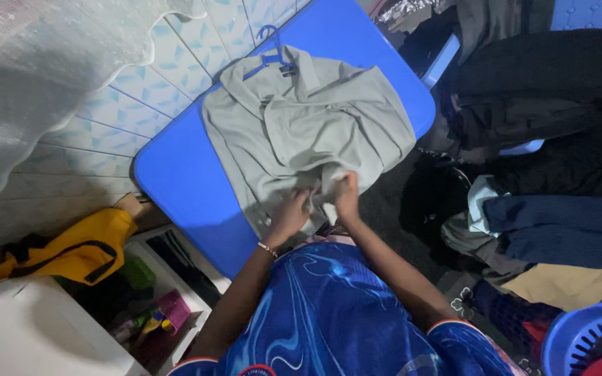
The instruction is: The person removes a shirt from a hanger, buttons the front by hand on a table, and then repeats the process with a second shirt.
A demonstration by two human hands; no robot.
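With both hands, left hand (291,212) and right hand (346,195), pinching the shirt (308,125) hem at the tabletop (175,174) near edge, pull evenly to keep it flat.

Left of the hands we see a yellow bag (81,249) on a white shelf (29,334); to their right, piled dark clothes (559,139) and a blue basket (583,338).

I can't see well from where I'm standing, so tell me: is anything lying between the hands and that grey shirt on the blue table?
Nothing visible. The left hand and right hand are already on the near edge of the grey shirt, which lies on the blue table with a blue hanger at its collar.
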